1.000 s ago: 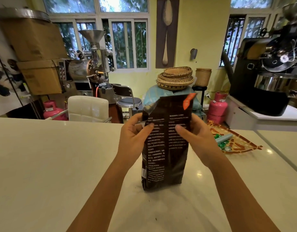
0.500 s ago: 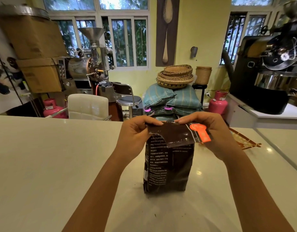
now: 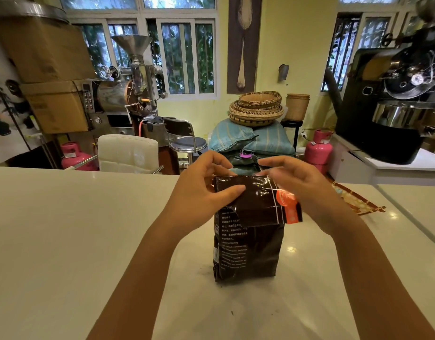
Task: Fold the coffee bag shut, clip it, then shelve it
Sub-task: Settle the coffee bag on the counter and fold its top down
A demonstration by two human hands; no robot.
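A dark brown coffee bag [image 3: 248, 251] with white print and an orange label stands upright on the white counter [image 3: 64, 241]. Its top is folded over toward me into a flap. My left hand [image 3: 201, 192] grips the bag's top left corner, thumb pressing on the flap. My right hand [image 3: 299, 185] holds the top right corner, fingers over the fold, beside the orange label. I see no clip in either hand.
A brown patterned tray [image 3: 358, 200] lies on the counter right of my right hand. Behind the counter are a white chair [image 3: 128, 153], a stool, stacked sacks with woven baskets [image 3: 257, 106], pink gas cylinders and two coffee roasters [image 3: 395, 99].
The bag's top stood upright a second ago. Both hands have folded it down toward me, and the flap now lies lower and flatter than half a second ago.
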